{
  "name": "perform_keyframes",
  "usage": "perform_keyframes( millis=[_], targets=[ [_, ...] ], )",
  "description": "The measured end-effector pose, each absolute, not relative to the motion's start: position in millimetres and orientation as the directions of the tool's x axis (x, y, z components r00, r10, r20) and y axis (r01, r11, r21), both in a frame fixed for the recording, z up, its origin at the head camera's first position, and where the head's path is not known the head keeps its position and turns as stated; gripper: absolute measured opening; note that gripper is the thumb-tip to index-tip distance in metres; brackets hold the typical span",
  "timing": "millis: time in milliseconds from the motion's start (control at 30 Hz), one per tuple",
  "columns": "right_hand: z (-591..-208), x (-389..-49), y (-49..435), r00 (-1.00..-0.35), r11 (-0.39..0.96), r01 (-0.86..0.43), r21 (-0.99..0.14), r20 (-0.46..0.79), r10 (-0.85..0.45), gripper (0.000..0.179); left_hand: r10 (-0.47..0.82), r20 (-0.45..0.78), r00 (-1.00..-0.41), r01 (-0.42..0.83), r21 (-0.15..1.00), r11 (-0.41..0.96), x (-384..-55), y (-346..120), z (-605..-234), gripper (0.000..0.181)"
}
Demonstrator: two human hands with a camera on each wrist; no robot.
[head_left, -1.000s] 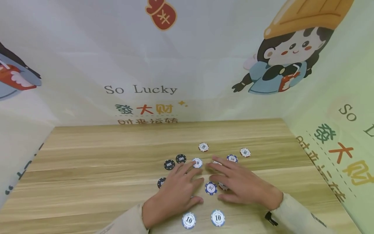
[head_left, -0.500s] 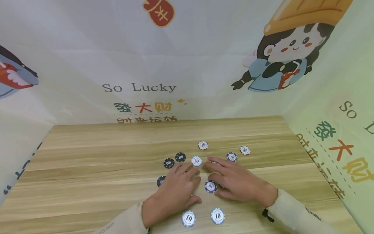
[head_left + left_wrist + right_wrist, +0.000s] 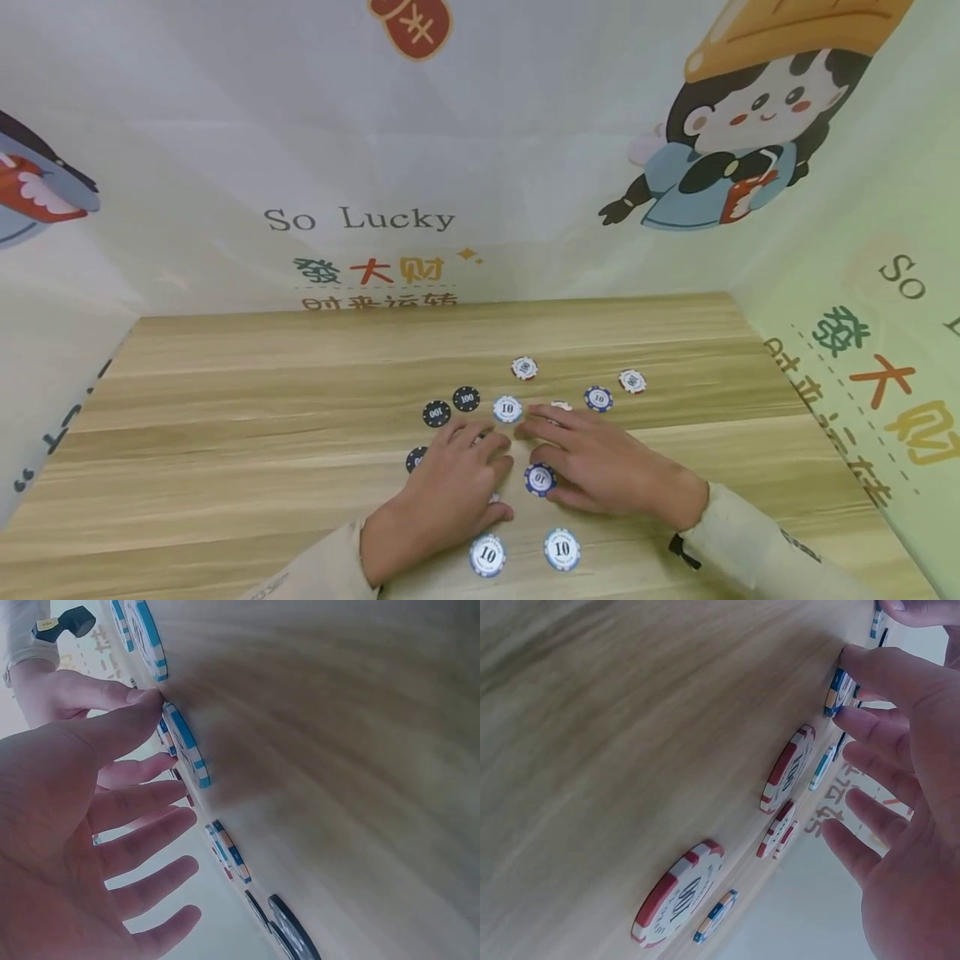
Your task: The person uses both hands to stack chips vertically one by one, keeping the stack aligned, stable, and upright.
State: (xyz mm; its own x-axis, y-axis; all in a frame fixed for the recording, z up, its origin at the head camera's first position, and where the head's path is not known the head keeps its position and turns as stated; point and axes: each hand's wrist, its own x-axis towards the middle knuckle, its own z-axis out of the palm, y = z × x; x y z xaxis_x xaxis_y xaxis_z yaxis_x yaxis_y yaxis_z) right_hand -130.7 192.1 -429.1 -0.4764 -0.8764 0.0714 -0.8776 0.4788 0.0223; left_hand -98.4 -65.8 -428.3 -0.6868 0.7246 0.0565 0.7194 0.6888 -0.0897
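Both hands lie flat on the wooden table (image 3: 225,433) among scattered poker chips. My left hand (image 3: 453,475) has its fingers spread and straight; in the left wrist view its thumb (image 3: 112,724) touches the edge of a light-blue chip (image 3: 184,746). A black chip (image 3: 414,458) peeks out beside that hand. My right hand (image 3: 600,467) rests with thumb and forefinger against the edges of a dark-blue 10 chip (image 3: 539,479), which lies flat. In the right wrist view this dark-blue chip (image 3: 838,691) sits between the thumb and forefinger. A white chip (image 3: 561,406) is half hidden by the right fingertips.
Two black 100 chips (image 3: 437,412) and a light-blue 10 chip (image 3: 507,408) lie beyond the left fingers. Red-and-white chips (image 3: 524,367) and a blue one (image 3: 597,398) lie farther back. Two light-blue 10 chips (image 3: 487,555) lie near the wrists. Printed walls enclose three sides.
My left hand has drawn back, and its fingertips have come off the light-blue 10 chip. The right hand has slid slightly toward me and leftward beside the dark-blue chip.
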Motion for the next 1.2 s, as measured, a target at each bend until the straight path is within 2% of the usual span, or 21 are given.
perform_keyframes(
  millis=[400, 867, 1200],
  targets=[
    [-428.9, -130.5, 186.6, -0.441, 0.444, -0.896, 0.020, 0.089, -0.893, 0.034, 0.703, 0.103, -0.704, 0.702, -0.047, 0.710, -92.5, -79.0, -430.6, 0.046],
    [-429.4, -128.7, 178.7, -0.413, 0.417, -0.908, 0.029, 0.103, -0.905, 0.037, 0.691, 0.155, -0.706, 0.692, -0.055, 0.720, -90.4, -92.7, -433.8, 0.029],
    [-430.8, -128.0, 172.2, -0.396, 0.401, -0.916, 0.020, 0.120, -0.910, 0.037, 0.706, 0.129, -0.696, 0.708, -0.041, 0.705, -86.6, -86.5, -431.2, 0.035]
  ],
)
